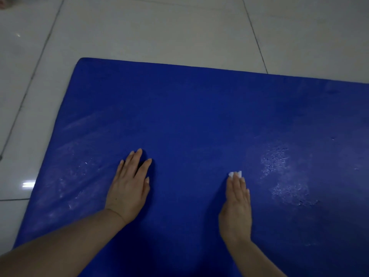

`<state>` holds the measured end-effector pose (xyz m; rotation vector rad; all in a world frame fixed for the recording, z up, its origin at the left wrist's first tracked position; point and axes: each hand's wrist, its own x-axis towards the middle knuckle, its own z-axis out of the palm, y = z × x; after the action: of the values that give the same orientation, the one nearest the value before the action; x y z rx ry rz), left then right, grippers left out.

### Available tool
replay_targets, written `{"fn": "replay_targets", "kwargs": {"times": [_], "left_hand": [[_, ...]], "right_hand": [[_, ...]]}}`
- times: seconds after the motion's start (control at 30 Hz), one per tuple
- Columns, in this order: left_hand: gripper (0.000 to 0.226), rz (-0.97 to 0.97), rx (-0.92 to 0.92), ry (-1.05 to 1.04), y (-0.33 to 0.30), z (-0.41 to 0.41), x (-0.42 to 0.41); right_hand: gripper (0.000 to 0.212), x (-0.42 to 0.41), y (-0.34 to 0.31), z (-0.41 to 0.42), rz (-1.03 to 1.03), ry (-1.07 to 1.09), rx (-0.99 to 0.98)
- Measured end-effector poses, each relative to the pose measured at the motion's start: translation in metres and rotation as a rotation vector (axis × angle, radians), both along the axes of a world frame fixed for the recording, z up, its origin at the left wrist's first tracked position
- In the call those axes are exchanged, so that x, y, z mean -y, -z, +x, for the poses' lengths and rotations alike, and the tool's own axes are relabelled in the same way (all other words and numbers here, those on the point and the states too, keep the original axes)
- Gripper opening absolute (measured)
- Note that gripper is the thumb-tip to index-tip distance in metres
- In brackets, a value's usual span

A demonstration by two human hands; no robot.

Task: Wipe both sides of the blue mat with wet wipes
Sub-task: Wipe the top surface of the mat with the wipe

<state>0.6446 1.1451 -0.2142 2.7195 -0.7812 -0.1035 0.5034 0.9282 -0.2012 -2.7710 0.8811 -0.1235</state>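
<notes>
Glossy grey floor tiles (139, 33) run along the left and far sides, and the blue mat (189, 116) lies flat on them, filling most of the view. On the mat's left part pale streaks (75, 172) catch the light. Just right of them the left hand (129, 188) rests palm down, fingers straight and slightly spread, holding nothing and seemingly bracing the mat. Further right, the right hand (237, 208) lies with fingers straight and together, pressing a small white wet wipe (235, 174) under its fingertips; only a scrap of it shows. To the right a speckled whitish patch (283, 176) remains, possibly moisture or residue, though the dim light makes it hard to tell. The wipe looks bunched small, so it may slip from under flat fingers or skip areas, and a mat on smooth tile could slide if the bracing hand lifts.
</notes>
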Motion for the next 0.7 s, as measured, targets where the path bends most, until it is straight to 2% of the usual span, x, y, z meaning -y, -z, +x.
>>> {"fn": "replay_targets", "kwargs": {"times": [0.1,0.23,0.3,0.4,0.5,0.6,0.7], "left_hand": [[0.052,0.004,0.019,0.013,-0.002,0.0,0.0],[0.051,0.015,0.034,0.032,-0.003,-0.003,-0.006],[0.052,0.017,0.021,0.026,-0.004,-0.007,-0.01],[0.052,0.019,-0.002,0.031,-0.004,-0.017,-0.019],[0.053,0.032,-0.021,0.042,-0.001,-0.026,-0.029],[0.05,0.022,-0.039,0.036,0.002,-0.03,-0.03],[0.044,-0.002,-0.047,-0.004,0.002,-0.031,-0.027]], "right_hand": [[0.078,-0.047,0.007,0.004,-0.037,-0.237,0.026],[0.105,-0.094,0.004,-0.002,0.067,-0.418,-0.023],[0.104,-0.077,0.0,-0.005,0.064,-0.389,-0.09],[0.088,-0.028,0.004,-0.015,-0.051,-0.133,-0.05],[0.085,-0.016,0.001,-0.017,0.024,0.026,-0.015],[0.075,-0.063,-0.001,-0.008,0.025,-0.157,-0.03],[0.09,-0.105,-0.003,-0.006,0.096,-0.332,-0.003]]}}
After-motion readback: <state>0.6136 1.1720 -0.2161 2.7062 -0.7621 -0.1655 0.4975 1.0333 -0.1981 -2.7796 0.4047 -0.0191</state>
